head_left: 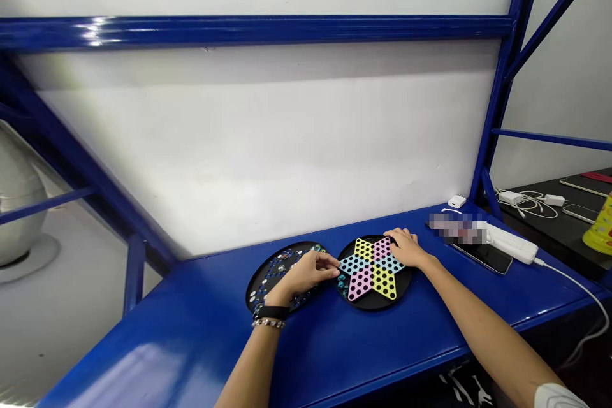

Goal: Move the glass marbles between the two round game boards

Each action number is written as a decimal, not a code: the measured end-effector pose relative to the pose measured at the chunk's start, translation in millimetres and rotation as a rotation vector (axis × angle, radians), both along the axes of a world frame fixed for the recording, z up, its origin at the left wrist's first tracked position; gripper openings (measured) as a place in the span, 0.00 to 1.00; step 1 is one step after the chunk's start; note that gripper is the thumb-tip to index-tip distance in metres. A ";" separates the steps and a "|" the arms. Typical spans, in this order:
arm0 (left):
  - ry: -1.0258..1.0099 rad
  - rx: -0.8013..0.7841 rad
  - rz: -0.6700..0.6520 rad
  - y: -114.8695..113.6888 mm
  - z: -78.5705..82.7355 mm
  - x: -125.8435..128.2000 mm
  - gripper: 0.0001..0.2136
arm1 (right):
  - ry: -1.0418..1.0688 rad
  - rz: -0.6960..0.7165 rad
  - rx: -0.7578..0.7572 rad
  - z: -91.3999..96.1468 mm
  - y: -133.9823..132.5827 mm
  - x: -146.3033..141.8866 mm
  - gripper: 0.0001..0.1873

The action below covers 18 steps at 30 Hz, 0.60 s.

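The left hand (306,271) reaches to the star (371,269) at its left tip, with thumb and fingertips drawn close together there; whether they pinch the star or some small piece, I cannot tell. A black band (272,312) and a beaded bracelet (268,323) circle that wrist. The right hand (406,247) rests with bent fingers at the star's upper right, over the edge of the tray beneath; how firmly it grips, or whether it grips at all, is hidden. Its arm ends in a white sleeve (557,395).

The star lies flat, its pink, yellow and blue points dotted with dark holes, in a round black tray (404,290). Teal marbles (341,285) sit in that tray, just beside the star's left tip. Left of the star, partly behind the left hand, is a second tray (249,287) with blue and white pieces (269,274).

All this stands on a blue counter (335,344). Right of the star are a phone (485,259), a power bank (509,242) with a white cable (574,279) and, farther back, a small white case (457,201); a patch there is blurred. Behind the star rises a white wall (287,153), crossed by a blue bar (268,30). Well off to the star's right, chargers (511,197) lie on a dark table (547,223).
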State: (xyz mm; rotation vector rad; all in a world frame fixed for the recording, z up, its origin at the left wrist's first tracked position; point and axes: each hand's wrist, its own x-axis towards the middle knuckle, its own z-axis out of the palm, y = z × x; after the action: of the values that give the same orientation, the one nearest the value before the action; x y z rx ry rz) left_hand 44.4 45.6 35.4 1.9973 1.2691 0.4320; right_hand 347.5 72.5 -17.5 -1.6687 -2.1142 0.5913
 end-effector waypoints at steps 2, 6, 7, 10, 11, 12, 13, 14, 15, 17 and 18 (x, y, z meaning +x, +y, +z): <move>-0.035 -0.002 0.014 0.0 -0.8 1.7 0.20 | 0.001 0.001 -0.008 1.2 -0.6 -0.1 0.26; -0.070 0.103 0.085 3.7 -1.0 -2.3 0.20 | -0.005 -0.007 -0.015 2.8 -1.3 -0.2 0.26; -0.054 0.165 0.148 5.6 -1.8 -5.7 0.20 | -0.003 -0.004 -0.016 2.7 -1.2 -0.2 0.26; 0.096 0.339 0.377 11.8 -8.2 -20.7 0.18 | -0.001 -0.003 -0.010 1.2 -0.4 0.2 0.26; 0.161 0.369 0.423 13.4 -11.4 -26.1 0.18 | -0.001 -0.003 -0.006 0.3 0.1 0.3 0.26; 0.217 0.380 0.440 14.7 -14.8 -30.9 0.18 | -0.002 -0.002 -0.001 -0.6 0.6 0.5 0.26; 0.261 0.375 0.429 15.6 -18.1 -34.9 0.18 | -0.003 -0.002 0.003 -1.5 1.2 0.7 0.26; 0.294 0.368 0.396 16.2 -21.1 -37.7 0.17 | -0.004 -0.003 0.004 -2.3 1.7 0.8 0.26; 0.321 0.366 0.360 16.6 -23.6 -39.4 0.17 | -0.005 -0.003 0.005 -2.8 2.1 1.0 0.26; 0.368 0.400 0.328 17.3 -26.9 -40.0 0.17 | -0.005 -0.003 0.004 -3.2 2.5 1.2 0.26; 0.393 0.433 0.337 17.7 -27.7 -39.3 0.18 | -0.004 -0.003 0.003 -3.1 2.5 1.3 0.26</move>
State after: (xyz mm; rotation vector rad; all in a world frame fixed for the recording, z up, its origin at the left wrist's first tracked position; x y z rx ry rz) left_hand 5.1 63.2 7.6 2.3058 1.9046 0.5260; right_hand 348.8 75.0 -20.6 -1.6722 -2.1141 0.5850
